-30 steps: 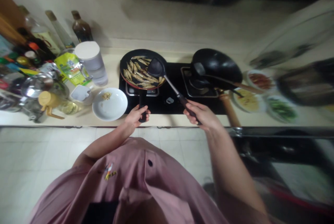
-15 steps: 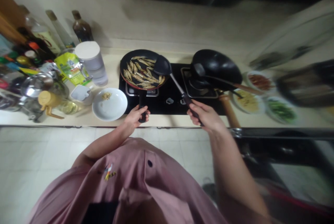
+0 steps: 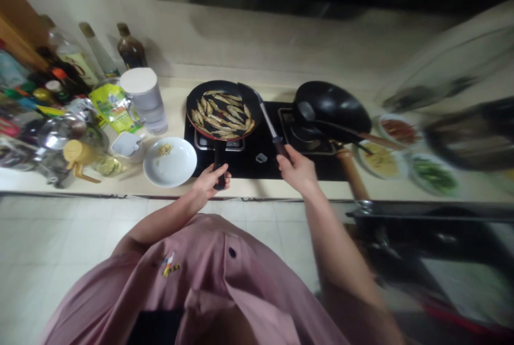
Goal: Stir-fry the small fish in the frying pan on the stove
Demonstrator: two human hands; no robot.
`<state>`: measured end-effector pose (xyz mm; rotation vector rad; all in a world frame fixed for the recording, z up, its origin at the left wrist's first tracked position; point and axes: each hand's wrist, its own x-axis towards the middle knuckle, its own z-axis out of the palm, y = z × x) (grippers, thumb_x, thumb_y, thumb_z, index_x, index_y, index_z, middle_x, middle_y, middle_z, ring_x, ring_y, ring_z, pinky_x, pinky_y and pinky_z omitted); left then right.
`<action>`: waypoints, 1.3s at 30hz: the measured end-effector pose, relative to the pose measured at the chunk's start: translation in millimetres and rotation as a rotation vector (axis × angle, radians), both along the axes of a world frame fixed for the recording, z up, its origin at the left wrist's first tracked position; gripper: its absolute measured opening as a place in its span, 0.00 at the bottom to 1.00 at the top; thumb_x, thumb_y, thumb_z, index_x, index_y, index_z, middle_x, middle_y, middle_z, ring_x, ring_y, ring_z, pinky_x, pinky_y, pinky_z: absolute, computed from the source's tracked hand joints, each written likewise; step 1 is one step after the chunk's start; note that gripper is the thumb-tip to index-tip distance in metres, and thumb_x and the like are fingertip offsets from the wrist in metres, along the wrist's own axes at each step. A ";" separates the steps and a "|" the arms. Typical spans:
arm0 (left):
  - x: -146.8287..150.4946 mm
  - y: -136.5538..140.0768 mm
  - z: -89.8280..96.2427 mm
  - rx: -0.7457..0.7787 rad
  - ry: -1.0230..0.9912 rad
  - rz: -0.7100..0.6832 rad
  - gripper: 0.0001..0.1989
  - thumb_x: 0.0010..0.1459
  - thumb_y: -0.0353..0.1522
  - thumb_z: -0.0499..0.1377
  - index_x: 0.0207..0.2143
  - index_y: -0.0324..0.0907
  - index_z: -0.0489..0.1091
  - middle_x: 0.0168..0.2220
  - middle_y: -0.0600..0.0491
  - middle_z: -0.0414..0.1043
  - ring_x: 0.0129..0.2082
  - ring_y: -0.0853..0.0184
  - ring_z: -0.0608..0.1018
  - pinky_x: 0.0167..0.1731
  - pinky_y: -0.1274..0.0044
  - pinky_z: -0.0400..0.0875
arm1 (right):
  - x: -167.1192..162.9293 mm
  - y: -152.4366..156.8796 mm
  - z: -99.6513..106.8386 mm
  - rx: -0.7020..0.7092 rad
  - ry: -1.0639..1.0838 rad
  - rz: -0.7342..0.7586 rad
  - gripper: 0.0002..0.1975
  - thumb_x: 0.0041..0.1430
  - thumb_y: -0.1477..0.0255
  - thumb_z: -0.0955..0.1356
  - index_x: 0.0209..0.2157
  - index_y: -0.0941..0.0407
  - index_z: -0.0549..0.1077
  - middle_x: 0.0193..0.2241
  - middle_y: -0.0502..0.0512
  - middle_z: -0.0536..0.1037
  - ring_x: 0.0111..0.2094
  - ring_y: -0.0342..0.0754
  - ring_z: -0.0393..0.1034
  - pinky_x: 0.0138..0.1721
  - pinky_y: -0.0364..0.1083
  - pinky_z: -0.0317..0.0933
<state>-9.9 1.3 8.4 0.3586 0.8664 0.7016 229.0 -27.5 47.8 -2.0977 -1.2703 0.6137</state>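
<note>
My left hand [image 3: 211, 180] is wrapped round the black handle of a frying pan [image 3: 252, 101] on the left burner. Several small browned fish [image 3: 220, 117] lie spread over the pan's dark bottom. In my right hand [image 3: 296, 169] is a spatula [image 3: 268, 118] with a dark grip and a metal shaft. Its black blade is turned edge-on at the pan's right rim; whether it touches the pan I cannot tell.
Right of the pan a black wok [image 3: 333, 106] rests tilted on the other burner, its wooden handle [image 3: 353, 173] reaching over the counter edge. A white plate [image 3: 182, 165] with chopped bits stands at left. Plates of greens [image 3: 433, 173] and yellow shreds [image 3: 381, 160] sit at right.
My right hand has moved a little left, and the spatula has turned from flat over the fish to edge-on at the pan's right rim. My left hand keeps hold of the handle.
</note>
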 end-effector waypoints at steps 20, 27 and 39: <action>-14.4 -6.2 1.2 0.049 0.062 -0.058 0.18 0.51 0.37 0.66 0.35 0.40 0.60 0.29 0.50 0.74 0.28 0.66 0.78 0.35 0.66 0.75 | -71.0 91.1 13.8 -0.206 -0.676 0.287 0.26 0.65 0.64 0.56 0.62 0.57 0.56 0.41 0.67 0.75 0.40 0.57 0.72 0.41 0.52 0.62; -20.7 -5.6 -7.5 0.067 0.042 -0.043 0.21 0.51 0.41 0.66 0.38 0.41 0.59 0.32 0.49 0.74 0.31 0.63 0.80 0.35 0.62 0.75 | -75.9 76.0 -2.9 -0.212 -0.675 0.281 0.28 0.66 0.64 0.55 0.65 0.55 0.52 0.43 0.67 0.73 0.39 0.58 0.72 0.40 0.53 0.62; -15.6 -17.1 2.3 0.564 0.513 0.338 0.14 0.54 0.30 0.63 0.42 0.43 0.65 0.42 0.49 0.68 0.44 0.67 0.72 0.45 0.78 0.67 | -85.8 75.2 -28.1 -0.210 -0.464 0.237 0.27 0.65 0.64 0.57 0.63 0.56 0.54 0.44 0.67 0.72 0.41 0.56 0.71 0.40 0.50 0.61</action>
